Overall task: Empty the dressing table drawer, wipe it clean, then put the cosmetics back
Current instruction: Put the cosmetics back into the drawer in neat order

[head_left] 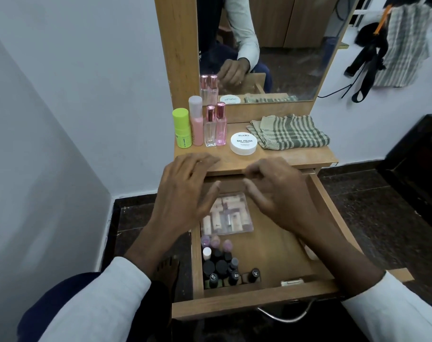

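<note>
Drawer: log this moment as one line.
drawer: open | clear lipstick case, nail polish bottles: inside | left hand, right hand: open, above case | checked cloth: on tabletop

At the centre of the frame the left hand (pixel 182 191) and right hand (pixel 281 193) hover with loosely spread fingers over the open drawer (pixel 279 245). In it lie a clear packet of tubes (pixel 228 215) and, lower left, nail polish bottles (pixel 224 265). Above, the worktop (pixel 296 157) carries four bottles (pixel 200 125), a white nail polish remover tub (pixel 243 143) and a folded checked cloth (pixel 288 132).
</note>
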{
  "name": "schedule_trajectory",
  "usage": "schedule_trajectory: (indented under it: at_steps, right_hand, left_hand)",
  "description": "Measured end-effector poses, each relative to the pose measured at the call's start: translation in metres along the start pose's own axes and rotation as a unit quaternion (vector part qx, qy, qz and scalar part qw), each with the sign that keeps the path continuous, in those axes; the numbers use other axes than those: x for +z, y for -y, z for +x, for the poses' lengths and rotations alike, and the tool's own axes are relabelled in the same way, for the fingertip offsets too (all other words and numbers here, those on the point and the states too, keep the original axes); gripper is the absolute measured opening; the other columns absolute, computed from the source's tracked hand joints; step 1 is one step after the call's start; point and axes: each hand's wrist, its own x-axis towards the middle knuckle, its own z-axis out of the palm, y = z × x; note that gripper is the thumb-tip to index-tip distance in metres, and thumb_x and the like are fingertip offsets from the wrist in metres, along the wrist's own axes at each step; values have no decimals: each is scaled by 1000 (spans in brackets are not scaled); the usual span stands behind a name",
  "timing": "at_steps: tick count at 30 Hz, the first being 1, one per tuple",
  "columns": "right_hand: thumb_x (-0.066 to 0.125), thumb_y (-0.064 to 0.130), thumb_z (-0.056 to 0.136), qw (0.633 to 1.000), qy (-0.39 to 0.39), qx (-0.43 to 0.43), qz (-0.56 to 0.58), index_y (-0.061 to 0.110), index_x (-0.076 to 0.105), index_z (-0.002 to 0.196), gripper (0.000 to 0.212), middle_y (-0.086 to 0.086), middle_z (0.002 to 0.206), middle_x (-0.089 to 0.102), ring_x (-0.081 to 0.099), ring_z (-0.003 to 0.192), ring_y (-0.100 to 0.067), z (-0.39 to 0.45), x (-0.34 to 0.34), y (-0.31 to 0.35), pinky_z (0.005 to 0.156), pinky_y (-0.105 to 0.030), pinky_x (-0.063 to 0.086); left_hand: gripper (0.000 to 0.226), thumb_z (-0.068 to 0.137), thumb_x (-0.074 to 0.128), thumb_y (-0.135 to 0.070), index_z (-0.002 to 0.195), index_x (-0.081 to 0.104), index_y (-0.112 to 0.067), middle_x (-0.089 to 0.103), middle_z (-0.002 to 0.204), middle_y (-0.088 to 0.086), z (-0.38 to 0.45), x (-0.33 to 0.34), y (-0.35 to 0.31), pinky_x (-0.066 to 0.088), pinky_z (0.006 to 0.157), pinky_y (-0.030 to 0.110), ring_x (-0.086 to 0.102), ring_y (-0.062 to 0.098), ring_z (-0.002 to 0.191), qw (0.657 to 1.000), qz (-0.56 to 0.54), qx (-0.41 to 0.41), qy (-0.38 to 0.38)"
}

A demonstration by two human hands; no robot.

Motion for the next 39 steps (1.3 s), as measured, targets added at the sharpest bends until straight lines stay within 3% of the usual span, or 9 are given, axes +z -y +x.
schedule_trajectory:
  at_steps: [3,6,9,13,20,25,28,33,39]
  right_hand:
    - [71,33,94,994,-66,53,-63,14,69,120,32,-1,117,68,56,110,-17,27,4,-18,95,-25,38]
    - [71,42,92,991,-34,92,-92,17,63,132,48,-2,133,63,54,123,-22,46,12,-35,101,-20,27]
    - [70,48,91,990,10,90,-107,18,60,135,54,-2,141,61,53,128,-23,56,21,-43,107,-26,30]
    - [71,43,92,992,16,77,-98,17,62,121,41,-4,125,69,52,111,-25,60,28,-43,92,-34,40]
    - [73,36,93,994,8,82,-72,18,58,106,27,-4,108,70,45,94,-20,61,31,-45,81,-31,32]
    - [78,36,89,997,-12,55,-50,15,61,106,31,-4,112,66,58,105,-23,51,18,-39,87,-25,36]
    - [80,36,84,999,-30,42,17,16,61,106,35,-2,112,64,58,96,-15,25,-4,-17,77,-24,46]
    - [84,47,79,982,166,42,73,23,58,129,62,12,115,55,53,94,-1,-24,-19,0,75,-10,42]
    - [78,61,77,946,323,6,-9,33,52,139,73,22,128,48,42,103,5,-59,-4,-13,89,-24,51]
  left_hand:
    - [60,105,52,-48,158,41,-21,44,159,1,4,15,-5,33,119,43,43,23,143,996,56,-46,50]
    - [66,106,46,-52,162,33,-20,35,168,-2,2,25,-3,25,124,41,35,21,152,992,97,-36,77]
    - [72,104,48,-53,165,27,-21,29,171,-3,0,28,-3,23,127,44,27,20,158,990,113,-37,80]
    - [76,102,52,-52,166,25,-22,27,172,-4,1,31,-2,22,128,44,25,19,159,988,124,-40,77]
    - [75,101,54,-50,165,29,-21,28,172,-4,1,32,-3,20,128,43,26,19,159,988,135,-43,69]
    - [74,101,54,-48,165,29,-22,28,172,-5,2,30,-5,18,128,42,26,18,159,988,130,-45,67]
    - [74,100,56,-47,165,30,-22,29,172,-5,1,29,-5,18,128,42,25,18,159,990,120,-44,63]
    - [73,101,57,-48,164,32,-20,31,171,-3,1,29,-5,19,126,42,27,20,158,990,125,-44,54]
    - [72,100,57,-48,163,34,-22,35,169,-3,1,32,-6,20,126,43,29,20,156,990,124,-52,48]
